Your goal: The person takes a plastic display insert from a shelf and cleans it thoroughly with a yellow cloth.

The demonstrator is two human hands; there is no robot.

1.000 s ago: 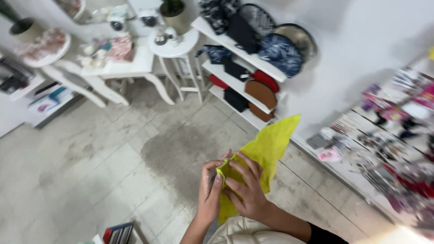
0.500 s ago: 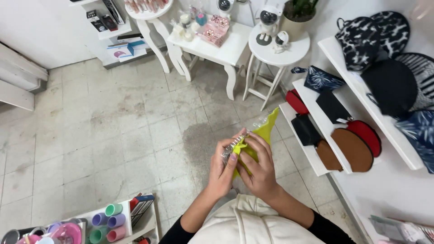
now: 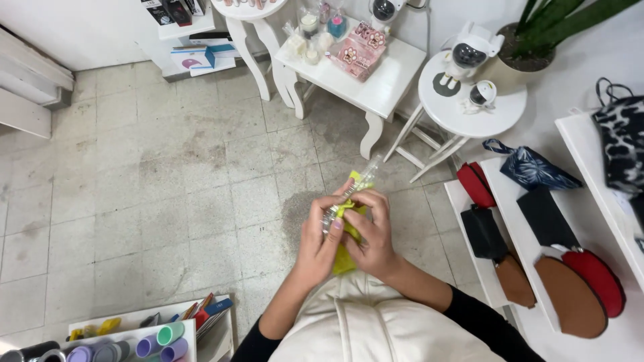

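**Yellow-green piece now gathered small between both hands**

The yellow-green sheet (image 3: pixel 346 251), spread in a long point a second ago, is now bunched at frame centre inside crinkly clear wrapping (image 3: pixel 353 193). Left hand (image 3: pixel 320 236) and right hand (image 3: pixel 370 234) are closed on it, fingers (image 3: pixel 335 224) pinching. Grey tiled floor (image 3: pixel 168 181) below.

A grey tiled floor (image 3: pixel 168 181) spreads beneath the fingers (image 3: pixel 333 231). Beyond them stand a white rectangular worktop (image 3: pixel 382 80) bearing pink packets (image 3: pixel 359 50) and a round white worktop (image 3: pixel 479 110) bearing two small figures. Right of the fingers, white shelves (image 3: pixel 590 201) carry pouches in red, black and brown.
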